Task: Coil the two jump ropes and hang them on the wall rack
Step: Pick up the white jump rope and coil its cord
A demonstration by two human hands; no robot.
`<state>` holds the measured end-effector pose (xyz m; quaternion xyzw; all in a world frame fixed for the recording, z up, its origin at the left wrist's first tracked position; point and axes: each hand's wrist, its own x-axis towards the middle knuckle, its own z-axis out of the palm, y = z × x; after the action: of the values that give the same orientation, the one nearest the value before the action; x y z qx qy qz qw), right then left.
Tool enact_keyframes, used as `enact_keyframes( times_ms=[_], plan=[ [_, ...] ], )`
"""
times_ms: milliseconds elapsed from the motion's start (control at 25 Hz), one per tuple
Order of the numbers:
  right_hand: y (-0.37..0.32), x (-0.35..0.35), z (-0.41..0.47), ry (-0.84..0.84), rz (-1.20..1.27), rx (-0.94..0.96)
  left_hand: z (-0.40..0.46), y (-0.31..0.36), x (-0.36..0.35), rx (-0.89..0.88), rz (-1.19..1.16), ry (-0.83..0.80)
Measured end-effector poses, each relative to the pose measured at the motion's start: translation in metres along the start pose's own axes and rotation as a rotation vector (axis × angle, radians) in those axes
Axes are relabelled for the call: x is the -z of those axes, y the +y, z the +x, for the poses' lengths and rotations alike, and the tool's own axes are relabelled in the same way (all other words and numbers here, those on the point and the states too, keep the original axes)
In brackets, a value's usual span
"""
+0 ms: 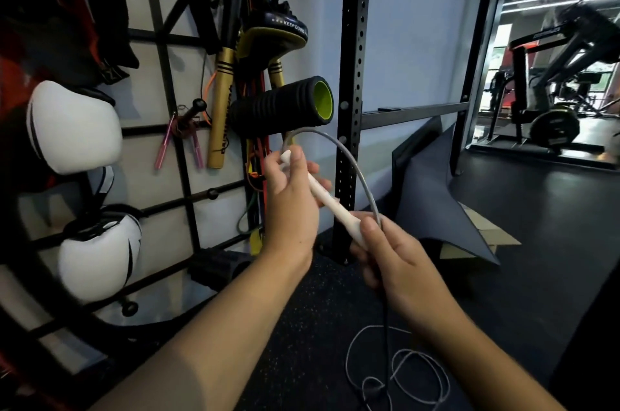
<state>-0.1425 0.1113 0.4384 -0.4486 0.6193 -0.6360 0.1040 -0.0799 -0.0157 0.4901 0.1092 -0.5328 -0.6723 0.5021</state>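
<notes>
A black wall rack (161, 51) fills the left side, hung with two white boxing gloves (72, 125), pink-handled cords, gold sticks and, further right, a black foam roller (281, 105) with a green core. In front of it, near the centre, the left hand (290, 206) curls its fingers around the upper end of a white jump rope handle (330, 204), thumb lying along it. The handle slants down to the right, where the right hand (399, 259) grips its lower end, fingers closed around it. A grey rope (349, 162) arcs from the handle's top, over to the right hand, passes under the thumb (370, 229) and drops to loose loops on the dark speckled floor (302, 326) nearby. Behind stands a black perforated upright (352, 41). Far right, a doorway shows gym machines (550, 82) in a bright room.
</notes>
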Motion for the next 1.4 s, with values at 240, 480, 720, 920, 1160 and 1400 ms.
enact_keyframes(
  times_ms=[240,480,720,920,1160,1400],
  plan=[
    [-0.026,0.03,0.003,-0.226,-0.428,0.055,-0.011,0.045,0.053,-0.598,1.366,-0.453],
    [-0.019,0.015,0.0,-0.226,-0.291,0.048,-0.027,0.033,0.055,-0.16,1.149,-0.707],
    [-0.022,0.01,0.002,-0.181,0.003,0.0,-0.022,0.025,0.058,0.021,0.861,-0.788],
    [-0.022,0.007,0.001,-0.125,0.329,-0.053,-0.025,0.025,0.052,0.11,0.703,-0.754],
    [-0.022,0.008,0.002,-0.005,0.312,-0.023,-0.035,0.012,0.041,0.255,0.397,-0.655],
    [-0.017,0.01,-0.001,-0.093,-0.02,-0.096,-0.023,0.009,0.033,0.113,-0.149,-0.24]
  ],
)
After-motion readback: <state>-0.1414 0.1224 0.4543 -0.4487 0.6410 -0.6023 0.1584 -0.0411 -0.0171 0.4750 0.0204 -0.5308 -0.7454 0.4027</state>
